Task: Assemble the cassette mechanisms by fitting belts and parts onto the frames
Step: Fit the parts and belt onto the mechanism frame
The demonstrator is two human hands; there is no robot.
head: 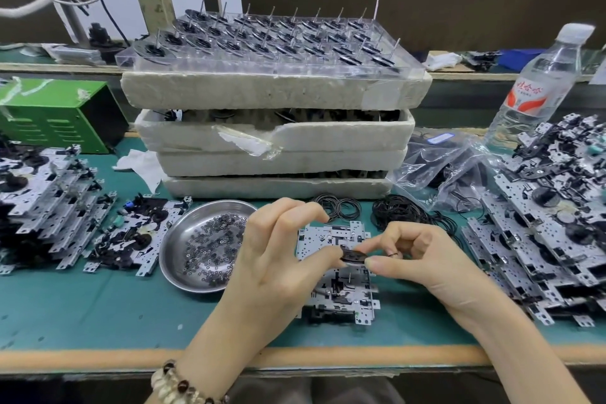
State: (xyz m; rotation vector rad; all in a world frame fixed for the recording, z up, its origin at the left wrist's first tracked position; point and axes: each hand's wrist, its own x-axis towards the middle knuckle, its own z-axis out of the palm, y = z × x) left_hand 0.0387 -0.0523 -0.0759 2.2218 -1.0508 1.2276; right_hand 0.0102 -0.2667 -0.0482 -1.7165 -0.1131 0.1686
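Step in hand: the person is fitting a black flywheel [352,258] onto the frame [323,239], by my reading.
Left hand [278,252]: it is pinching the flywheel's near-left edge between thumb and forefinger, the other fingers lifting clear and loosely bent.
Right hand [419,256]: it is pinching the opposite edge with thumb and forefinger; the remaining fingers are curling in, and a thin black loop [393,253], probably a belt, is showing against them.
Where the work is sitting: the frame is lying flat on the green mat [98,305] between the hands, and the flywheel is hovering just above its middle.
Doing it well: keeping the disc level, lining up its centre with the thin upright pin [350,275], and lowering without forcing. The belt should be seating in the rim groove untwisted.
Risk: tilting could be jamming the disc or letting the belt slip off.
Frame material: stamped pale sheet metal, punched with holes and slots, carrying black plastic parts.
Belts [400,208]: thin, matte rubber rings, tangling in a loose pile behind the frame.
Steel dish [177,239]: shallow, round and shiny, holding tiny dark washers.
Supply tray [131,57]: clear plastic on rough white foam, with spindled flywheels standing in rows.
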